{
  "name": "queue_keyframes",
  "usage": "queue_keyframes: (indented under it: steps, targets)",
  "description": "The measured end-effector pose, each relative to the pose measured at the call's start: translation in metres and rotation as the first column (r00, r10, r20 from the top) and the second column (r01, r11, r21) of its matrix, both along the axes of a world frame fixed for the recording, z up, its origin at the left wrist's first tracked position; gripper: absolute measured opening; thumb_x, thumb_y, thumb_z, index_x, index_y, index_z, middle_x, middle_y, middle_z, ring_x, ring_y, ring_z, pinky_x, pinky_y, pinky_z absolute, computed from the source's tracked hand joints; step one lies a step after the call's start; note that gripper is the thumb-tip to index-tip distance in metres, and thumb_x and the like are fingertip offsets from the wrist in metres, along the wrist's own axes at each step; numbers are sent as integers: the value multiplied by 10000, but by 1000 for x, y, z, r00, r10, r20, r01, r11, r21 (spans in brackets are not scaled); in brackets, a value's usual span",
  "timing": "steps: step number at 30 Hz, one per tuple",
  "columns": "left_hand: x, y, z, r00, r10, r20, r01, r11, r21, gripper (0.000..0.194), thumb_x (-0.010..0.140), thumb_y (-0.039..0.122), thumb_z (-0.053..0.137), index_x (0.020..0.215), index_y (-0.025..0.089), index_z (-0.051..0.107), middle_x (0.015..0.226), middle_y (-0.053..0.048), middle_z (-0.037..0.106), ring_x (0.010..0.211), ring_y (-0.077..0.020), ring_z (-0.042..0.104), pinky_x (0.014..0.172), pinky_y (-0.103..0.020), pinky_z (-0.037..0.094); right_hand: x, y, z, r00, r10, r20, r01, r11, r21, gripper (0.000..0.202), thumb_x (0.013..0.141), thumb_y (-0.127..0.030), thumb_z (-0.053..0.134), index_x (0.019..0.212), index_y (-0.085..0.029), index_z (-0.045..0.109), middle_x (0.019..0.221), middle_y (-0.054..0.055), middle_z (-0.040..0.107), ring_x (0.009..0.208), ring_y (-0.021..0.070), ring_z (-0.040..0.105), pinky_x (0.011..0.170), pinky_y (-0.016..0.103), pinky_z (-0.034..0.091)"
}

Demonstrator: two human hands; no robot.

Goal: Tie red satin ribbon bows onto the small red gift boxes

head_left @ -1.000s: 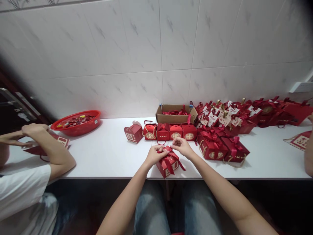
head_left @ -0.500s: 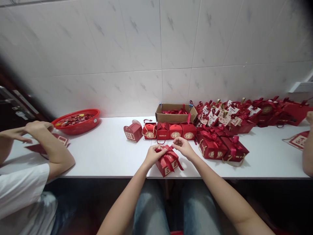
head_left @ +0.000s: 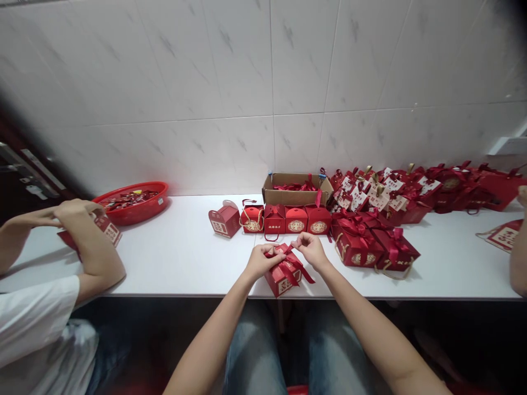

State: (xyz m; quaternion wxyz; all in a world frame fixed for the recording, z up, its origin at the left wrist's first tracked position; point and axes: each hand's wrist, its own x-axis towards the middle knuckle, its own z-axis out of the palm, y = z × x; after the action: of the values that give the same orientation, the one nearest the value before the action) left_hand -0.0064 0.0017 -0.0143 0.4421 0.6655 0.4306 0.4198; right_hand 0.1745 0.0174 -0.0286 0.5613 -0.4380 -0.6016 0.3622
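Observation:
A small red gift box (head_left: 284, 280) with a cream printed label stands at the table's front edge, turned at an angle. A dark red ribbon (head_left: 291, 270) lies over its top, with loose tails hanging down the right side. My left hand (head_left: 262, 260) rests on the box's upper left and pinches the ribbon near the middle of the lid. My right hand (head_left: 312, 250) is just above the box's upper right, thumb and forefinger closed on a loop of the same ribbon. How the ribbon is knotted is partly hidden by my fingers.
Behind stand an open red box (head_left: 224, 219), a row of small boxes (head_left: 296, 220) and a cardboard box (head_left: 296, 196) of ribbons. Ribboned boxes (head_left: 357, 247) and many red bags are right. At left, a person's arms (head_left: 88, 236) hold a red box near a red basin (head_left: 138, 215).
The ribbon tails have swung slightly to the right, and both my hands have shifted only slightly. The person at left has raised the red box a little nearer the basin.

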Motion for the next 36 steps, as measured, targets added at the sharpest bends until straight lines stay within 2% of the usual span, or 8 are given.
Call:
queue_keyframes:
  steps: [3, 6, 12, 15, 19, 24, 30, 36]
  targets:
    - [0, -1, 0, 999, 6, -39, -3, 996, 87, 522, 653, 416, 693, 477, 208, 248, 510, 9, 471, 935, -259, 608, 762, -311, 439, -1, -1, 0, 1000, -28, -6, 28, 1000, 9, 310, 677, -418, 633, 562, -205, 439, 558, -22, 448, 546, 122, 416, 559, 268, 394]
    - [-2, -1, 1, 999, -32, -37, 35, 995, 88, 482, 680, 439, 674, 491, 197, 302, 596, -11, 565, 931, -249, 615, 774, -311, 447, 2, -4, 3, 1000, -22, 13, 22, 1000, 17, 265, 696, -378, 610, 591, -206, 438, 579, -26, 451, 557, 125, 432, 570, 267, 395]
    - [-10, -5, 5, 989, -141, 33, 139, 989, 42, 392, 712, 434, 668, 537, 169, 439, 795, -87, 675, 954, -254, 605, 793, -325, 454, 16, -9, 16, 956, 178, 231, -187, 982, 18, 166, 804, -319, 524, 900, -200, 591, 884, 42, 603, 805, 175, 560, 704, 299, 454]
    - [-16, -5, 9, 980, -195, 30, 194, 980, 35, 338, 732, 428, 655, 578, 156, 527, 887, -111, 685, 1014, -259, 584, 867, -348, 432, 19, -12, 24, 924, 164, 347, -199, 978, 68, 227, 862, -297, 461, 998, -220, 625, 996, 69, 593, 943, 199, 555, 820, 351, 450]
    - [-25, -4, 18, 962, -274, 7, 274, 960, 59, 301, 747, 437, 637, 657, 152, 602, 941, -97, 647, 942, -225, 581, 882, -349, 420, 10, -18, 33, 868, 102, 485, -226, 952, 205, 185, 853, -324, 533, 949, -245, 670, 1038, 80, 565, 1024, 220, 518, 938, 413, 387]
    - [-26, -3, 23, 947, -315, 66, 311, 948, 63, 288, 774, 426, 604, 691, 152, 628, 880, -64, 600, 886, -198, 553, 852, -318, 404, -6, -22, 34, 757, 122, 642, -342, 912, 229, 111, 795, -337, 637, 816, -254, 707, 1034, 64, 615, 992, 224, 543, 877, 400, 405]
    - [-23, 1, 10, 941, -242, 237, 266, 961, -75, 310, 744, 441, 623, 736, 131, 635, 732, -39, 590, 703, -153, 535, 689, -271, 408, -6, -20, 30, 770, 129, 625, -346, 907, 239, 107, 766, -347, 677, 815, -260, 717, 967, 43, 653, 928, 206, 576, 822, 367, 417]
    - [-21, 2, 5, 934, -220, 282, 260, 959, -113, 321, 714, 445, 653, 667, 130, 608, 649, -20, 569, 619, -119, 495, 618, -244, 372, -4, -23, 24, 759, 85, 646, -319, 913, 255, 109, 760, -354, 684, 820, -269, 716, 1007, 37, 662, 956, 216, 571, 851, 390, 397]
